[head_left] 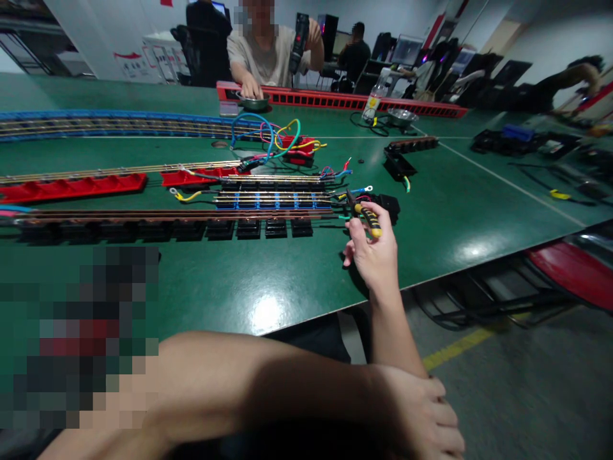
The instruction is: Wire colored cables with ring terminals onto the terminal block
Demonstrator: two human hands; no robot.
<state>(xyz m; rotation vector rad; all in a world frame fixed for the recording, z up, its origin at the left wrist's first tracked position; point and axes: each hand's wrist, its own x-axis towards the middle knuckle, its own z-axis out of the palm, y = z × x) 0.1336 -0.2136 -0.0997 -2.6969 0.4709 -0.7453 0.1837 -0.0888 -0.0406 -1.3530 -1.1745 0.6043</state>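
My right hand (376, 252), raised over the table near its front edge, holds pliers (372, 222) with yellow-and-black handles. Their dark jaws point up and left, towards wire ends beside a black block (387, 206). My left arm crosses in front of me, and my left hand (424, 409) is wrapped round my right forearm (395, 332). Left of the pliers lie a blue-based rail strip (272, 199) with metal bars and a longer strip with black feet (191, 227). A yellow wire with a ring lug (189, 195) sticks out at the blue-based strip's left end.
Red rail pieces (76, 186) and coiled coloured wires (275, 137) lie farther back on the green table (215, 281). Across it a person holds a power drill (299, 41), one hand at a metal bowl (253, 102). A bottle (376, 96) stands there; a red stool (575, 268) is right.
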